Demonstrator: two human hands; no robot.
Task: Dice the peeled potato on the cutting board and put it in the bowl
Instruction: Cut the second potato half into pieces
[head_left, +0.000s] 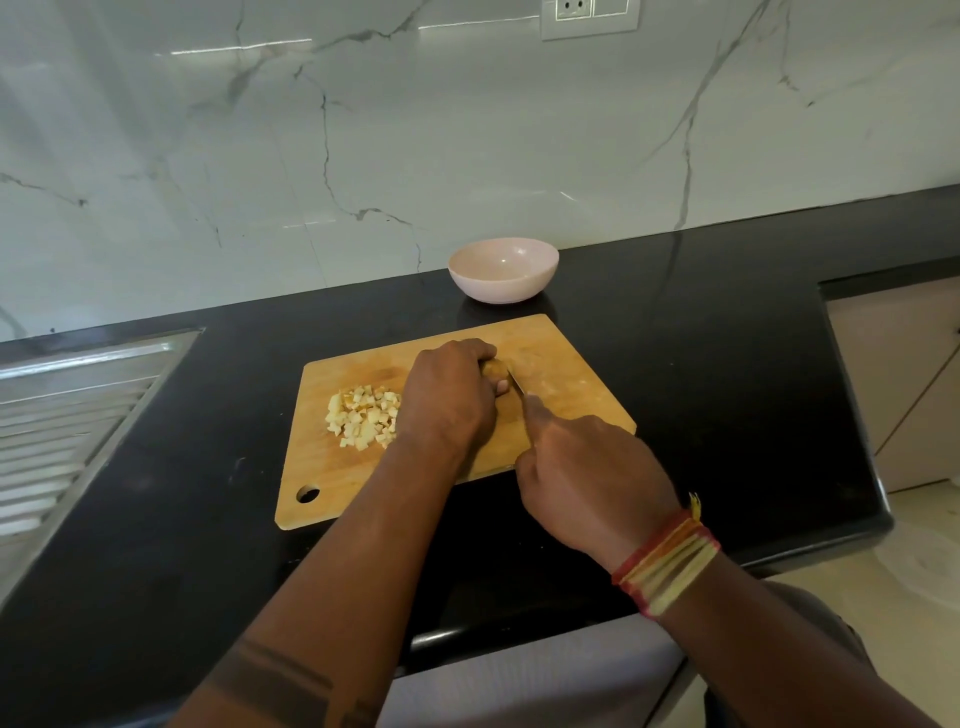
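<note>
On the board (561, 353), mid-tabletop (701, 322), I see my left hand (449, 397) curled over what is left of the potato (496, 369), grasping it, fingertips (503, 387) right beside the knife (519, 387). My right hand (587, 478) is clenched around the knife's handle, though I cannot see the handle itself. The risk I judge greatest: the stub is small, so the blade could nick those fingertips or the piece could roll under pressure. The potato sits just under and ahead of the left grip, touching it. Dice (363, 418) lie heaped left of that hand; the bowl (503, 270), beyond the board, holds nothing yet.
</note>
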